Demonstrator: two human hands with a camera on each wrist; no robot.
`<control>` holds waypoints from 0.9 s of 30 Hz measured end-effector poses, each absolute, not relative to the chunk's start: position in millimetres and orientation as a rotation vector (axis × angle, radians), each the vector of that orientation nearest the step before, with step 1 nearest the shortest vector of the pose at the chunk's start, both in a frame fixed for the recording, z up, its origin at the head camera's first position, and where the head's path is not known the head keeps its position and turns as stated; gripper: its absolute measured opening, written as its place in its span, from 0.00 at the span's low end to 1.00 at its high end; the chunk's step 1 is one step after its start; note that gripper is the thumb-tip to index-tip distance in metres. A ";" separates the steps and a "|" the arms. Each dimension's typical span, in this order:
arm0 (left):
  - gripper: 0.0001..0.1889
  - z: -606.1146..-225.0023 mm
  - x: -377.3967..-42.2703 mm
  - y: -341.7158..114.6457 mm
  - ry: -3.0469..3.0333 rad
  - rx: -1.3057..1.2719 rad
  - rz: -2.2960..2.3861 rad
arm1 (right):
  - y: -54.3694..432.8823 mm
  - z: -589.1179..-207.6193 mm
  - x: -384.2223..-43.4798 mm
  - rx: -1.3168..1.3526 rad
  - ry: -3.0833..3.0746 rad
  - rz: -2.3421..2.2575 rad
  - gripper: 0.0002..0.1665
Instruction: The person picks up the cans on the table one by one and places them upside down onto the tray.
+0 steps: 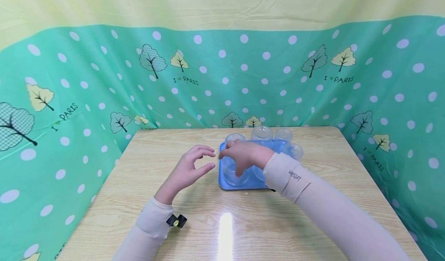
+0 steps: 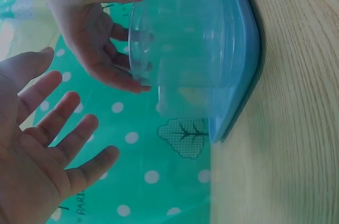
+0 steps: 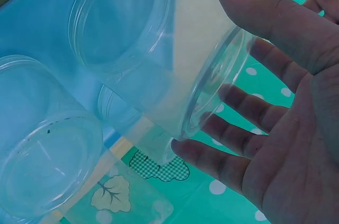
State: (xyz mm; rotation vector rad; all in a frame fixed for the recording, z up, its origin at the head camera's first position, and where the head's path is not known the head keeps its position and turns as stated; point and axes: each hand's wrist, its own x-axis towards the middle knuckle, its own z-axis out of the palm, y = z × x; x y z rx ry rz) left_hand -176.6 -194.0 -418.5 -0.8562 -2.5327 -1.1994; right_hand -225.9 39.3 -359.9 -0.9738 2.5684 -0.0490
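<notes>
A clear round plastic jar (image 1: 235, 179) stands upright at the front left of a blue tray (image 1: 248, 185). My right hand (image 1: 245, 155) is spread over its top, with thumb (image 3: 275, 12) and fingertips on opposite sides of the rim. The fingers look fairly straight, and whether they press on the jar (image 2: 180, 44) is hard to tell. Left of the tray, my left hand (image 1: 189, 168) is in the air, palm toward the tray, fingers apart and holding nothing. The left wrist view shows this left hand (image 2: 37, 144) apart from the jar.
Several more clear jars stand on the tray, among them a back jar (image 1: 262, 133) and a right-hand jar (image 1: 293, 151). The tray lies on a wooden table (image 1: 167, 137) toward its far edge. A green dotted cloth (image 1: 208, 75) hangs behind and at both sides.
</notes>
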 end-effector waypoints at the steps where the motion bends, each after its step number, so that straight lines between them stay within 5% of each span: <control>1: 0.13 -418.7 -176.8 -194.2 -2.530 -0.858 -1.199 | 38.9 -359.8 -225.7 -0.974 2.569 -0.044 0.46; 27: 0.14 -416.8 -175.3 -193.6 -2.534 -0.863 -1.183 | 38.9 -361.0 -228.9 -0.964 2.574 -0.070 0.47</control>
